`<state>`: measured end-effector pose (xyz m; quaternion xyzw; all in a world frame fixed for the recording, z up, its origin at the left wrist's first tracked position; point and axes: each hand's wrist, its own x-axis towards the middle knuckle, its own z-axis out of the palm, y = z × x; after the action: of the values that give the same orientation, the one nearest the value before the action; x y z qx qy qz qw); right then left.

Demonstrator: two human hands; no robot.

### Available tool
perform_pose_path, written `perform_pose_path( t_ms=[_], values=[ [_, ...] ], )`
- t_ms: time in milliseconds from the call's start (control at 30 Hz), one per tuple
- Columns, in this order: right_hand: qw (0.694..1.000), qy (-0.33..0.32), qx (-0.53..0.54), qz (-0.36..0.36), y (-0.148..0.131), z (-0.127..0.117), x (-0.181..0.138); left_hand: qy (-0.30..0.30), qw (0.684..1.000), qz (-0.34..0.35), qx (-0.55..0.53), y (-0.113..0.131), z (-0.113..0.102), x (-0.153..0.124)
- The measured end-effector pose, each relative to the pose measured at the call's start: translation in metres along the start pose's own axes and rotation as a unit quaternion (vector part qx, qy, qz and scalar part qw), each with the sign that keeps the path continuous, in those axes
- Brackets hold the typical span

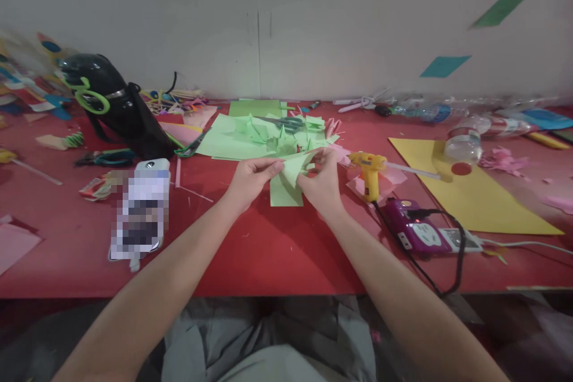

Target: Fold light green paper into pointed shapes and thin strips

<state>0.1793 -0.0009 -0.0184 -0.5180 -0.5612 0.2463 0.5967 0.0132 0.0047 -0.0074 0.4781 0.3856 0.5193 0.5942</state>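
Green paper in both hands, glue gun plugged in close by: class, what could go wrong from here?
1. The glue gun stands just beside the right hand; if it is hot, a sideways move could mean a burn.
2. Its cable loops off the table edge and might catch on an arm.
3. The green paper pinched between the right and left hand could tear if pulled hard.

The person's 2 forearms were bare from the elbows down, with no sleeves, watch, bracelet or rings showing. The left hand (251, 177) and right hand (320, 182) wore no gloves, and the fingernails looked short and unpainted. Below the arms, the lap was covered by grey trousers (268, 340) of a plain, creased cloth without any visible print.
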Motion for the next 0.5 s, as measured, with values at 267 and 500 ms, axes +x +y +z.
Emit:
perform_pose_path(
  t_ms=[267,500],
  values=[
    [0.982,-0.140,0.093,0.080,-0.009,-0.005,0.000,0.070,0.995,-0.015,-0.069,0.013,-0.005,0.003],
    [0.979,-0.162,0.063,0.106,-0.008,-0.013,0.004,0.023,0.996,-0.086,0.010,0.026,-0.010,0.000]
  ],
)
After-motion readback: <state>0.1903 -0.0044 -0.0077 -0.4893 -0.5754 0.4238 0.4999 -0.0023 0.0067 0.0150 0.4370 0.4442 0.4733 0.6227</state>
